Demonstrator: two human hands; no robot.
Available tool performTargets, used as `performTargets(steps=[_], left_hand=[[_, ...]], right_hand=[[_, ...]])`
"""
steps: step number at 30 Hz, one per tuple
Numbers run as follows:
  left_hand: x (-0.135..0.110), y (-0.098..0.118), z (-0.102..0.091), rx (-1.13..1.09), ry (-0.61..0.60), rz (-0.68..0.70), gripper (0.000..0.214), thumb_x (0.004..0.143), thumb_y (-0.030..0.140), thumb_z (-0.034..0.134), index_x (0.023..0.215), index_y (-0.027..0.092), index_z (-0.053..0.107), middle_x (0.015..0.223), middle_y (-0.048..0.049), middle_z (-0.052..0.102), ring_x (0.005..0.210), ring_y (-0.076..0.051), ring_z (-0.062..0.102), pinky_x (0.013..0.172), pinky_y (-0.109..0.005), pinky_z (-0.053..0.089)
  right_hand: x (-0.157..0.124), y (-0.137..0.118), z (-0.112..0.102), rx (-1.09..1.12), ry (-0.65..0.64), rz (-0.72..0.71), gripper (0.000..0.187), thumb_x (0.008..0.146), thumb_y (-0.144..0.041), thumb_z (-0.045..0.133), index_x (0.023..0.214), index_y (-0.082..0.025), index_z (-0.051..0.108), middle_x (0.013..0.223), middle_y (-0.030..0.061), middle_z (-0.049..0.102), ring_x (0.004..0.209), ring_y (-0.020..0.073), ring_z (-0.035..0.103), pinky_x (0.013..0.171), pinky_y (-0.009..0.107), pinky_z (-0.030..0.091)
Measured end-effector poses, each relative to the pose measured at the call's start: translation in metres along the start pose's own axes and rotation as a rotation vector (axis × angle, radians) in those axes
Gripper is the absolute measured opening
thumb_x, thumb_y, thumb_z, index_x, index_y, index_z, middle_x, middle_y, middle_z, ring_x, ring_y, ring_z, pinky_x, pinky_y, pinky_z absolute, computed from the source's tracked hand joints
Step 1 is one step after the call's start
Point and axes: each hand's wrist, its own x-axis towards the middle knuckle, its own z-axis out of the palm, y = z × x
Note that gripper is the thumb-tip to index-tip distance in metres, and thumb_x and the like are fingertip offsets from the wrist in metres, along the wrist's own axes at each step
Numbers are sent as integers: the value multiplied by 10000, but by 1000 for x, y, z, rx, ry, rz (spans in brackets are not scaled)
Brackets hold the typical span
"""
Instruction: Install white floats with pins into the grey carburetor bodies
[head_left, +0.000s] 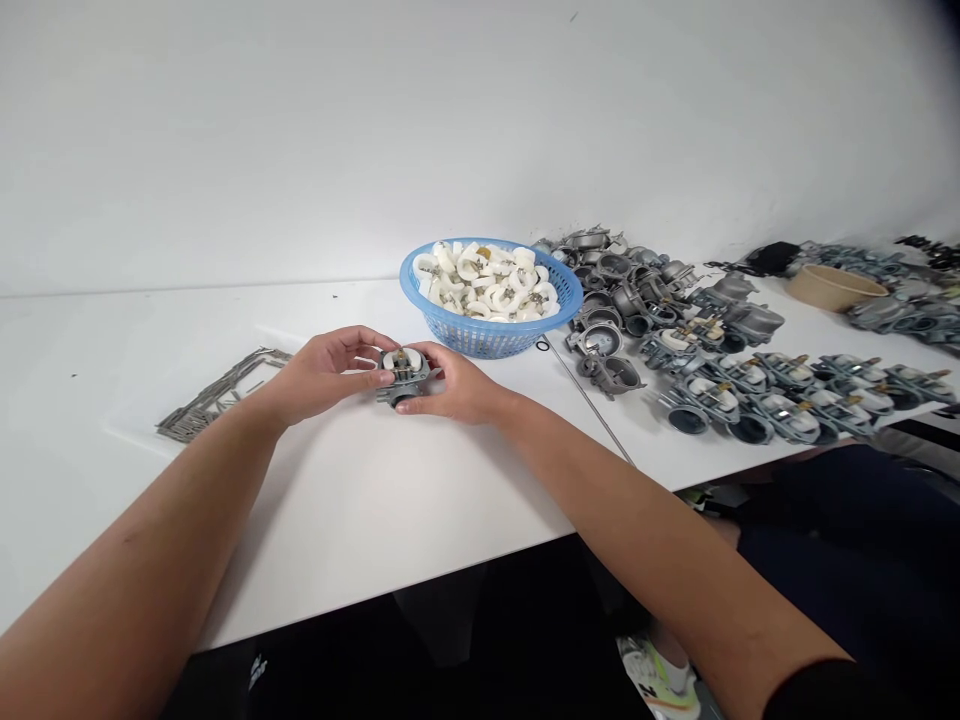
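Between my two hands is a grey metal carburetor body point(405, 376) with a white float on its upper side, held at the white table. My left hand point(326, 375) grips it from the left, thumb along the near side and fingers over the back edge. On the right side, my right hand point(454, 388) is closed round the body, with the thumb low at the front. The fingertips behind the body are partly hidden. Just behind my right hand stands a blue plastic basket point(491, 340) heaped with white floats point(487, 280).
Left of my hands, thin metal pins point(202, 405) lie on a clear sheet. To the right are piled metal carburetor parts point(615, 300) and rows of carburetor bodies with floats point(787, 400). A tan bowl point(836, 290) and a small black ring point(541, 346) also lie there. A seam crosses the table.
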Motion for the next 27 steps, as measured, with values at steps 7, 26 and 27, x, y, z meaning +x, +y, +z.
performTargets(steps=[7, 26, 27], left_hand=[[0, 0, 0, -15, 6, 1, 418, 730, 471, 820, 1036, 225, 679, 1174, -96, 670, 1021, -249, 645, 833, -387, 588], [0, 0, -1, 20, 49, -87, 515, 663, 498, 847, 1074, 243, 669, 1008, -84, 724, 986, -277, 682, 871, -425, 576], [0, -2, -2, 18, 44, -102, 522, 656, 497, 850, 1078, 252, 666, 1024, -86, 732, 994, -289, 686, 868, -426, 578]], right_hand=[[0, -1, 0, -2, 7, -7, 727, 667, -368, 881, 1284, -183, 544, 1278, 90, 599, 1153, 240, 581, 1011, 415, 475], [-2, -8, 2, -41, 33, 36, 736, 653, -390, 899, 1272, -194, 556, 1252, 73, 622, 1086, 217, 615, 912, 333, 514], [-2, -8, 2, -48, 42, 22, 735, 650, -400, 902, 1267, -193, 558, 1243, 70, 629, 1089, 217, 619, 918, 326, 513]])
